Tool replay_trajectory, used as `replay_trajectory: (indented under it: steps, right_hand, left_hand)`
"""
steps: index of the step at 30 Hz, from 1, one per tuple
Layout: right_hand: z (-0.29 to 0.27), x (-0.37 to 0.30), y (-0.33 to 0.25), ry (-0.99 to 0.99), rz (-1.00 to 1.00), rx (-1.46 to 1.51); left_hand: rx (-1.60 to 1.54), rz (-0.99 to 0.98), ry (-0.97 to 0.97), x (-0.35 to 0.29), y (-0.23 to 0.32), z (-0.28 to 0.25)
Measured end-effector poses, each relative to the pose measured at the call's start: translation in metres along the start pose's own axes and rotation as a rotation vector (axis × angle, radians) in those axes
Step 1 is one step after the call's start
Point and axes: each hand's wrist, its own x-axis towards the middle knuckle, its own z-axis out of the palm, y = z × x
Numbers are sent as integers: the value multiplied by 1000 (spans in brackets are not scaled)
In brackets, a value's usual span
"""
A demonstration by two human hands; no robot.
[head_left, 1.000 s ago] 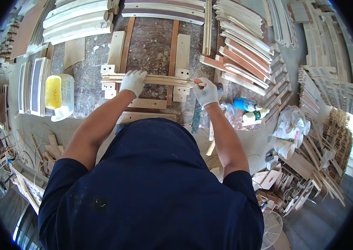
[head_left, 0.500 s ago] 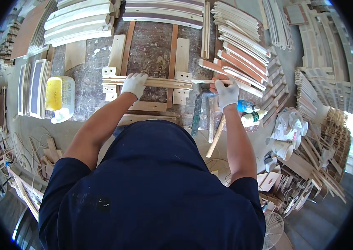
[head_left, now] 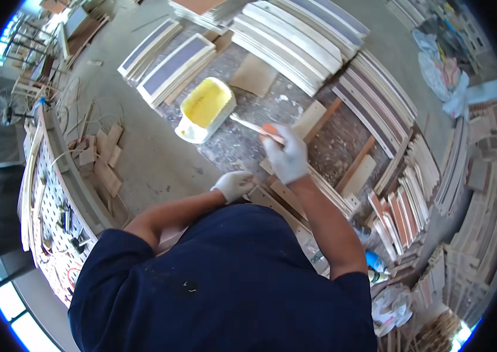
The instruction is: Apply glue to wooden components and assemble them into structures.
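Closest in, the gloved left hand [head_left: 234,185] rests low at the near edge of the workbench [head_left: 228,145] — whether its fingers grip anything, I can't tell. Just ahead, the gloved right hand [head_left: 286,155] grasps a slim pale stick [head_left: 248,124], its tip right near the white tub [head_left: 223,115] (bright yellow inside) — and farther off, curved slats [head_left: 289,44] lie stacked.

Stained workbench [head_left: 336,142] — yellow-filled tub [head_left: 223,115], wooden slats [head_left: 289,44]
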Motion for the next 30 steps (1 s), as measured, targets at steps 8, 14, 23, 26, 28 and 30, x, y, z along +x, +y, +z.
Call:
replay_trajectory:
  steps: [8, 14, 23, 26, 28, 30]
  right_hand:
    - [141, 106, 105, -239, -265, -472]
    - [172, 108, 80, -303, -89, -667]
    - [56, -71, 104, 133, 278, -366]
    - [13, -137, 124, 328, 319, -456]
    - [-10, -163, 124, 423, 478, -385]
    - [-16, -164, 123, 434, 500, -354]
  left_hand:
    - [-249, -542, 595, -25, -55, -141]
    - [-416, -357, 605, 17, -117, -160]
    - [-537, -285, 686, 64, -124, -175]
    - [-651, -280, 729, 82, -116, -175]
    - [-605, -303, 742, 95, -111, -178]
    - [-538, -365, 748, 107, -109, -174]
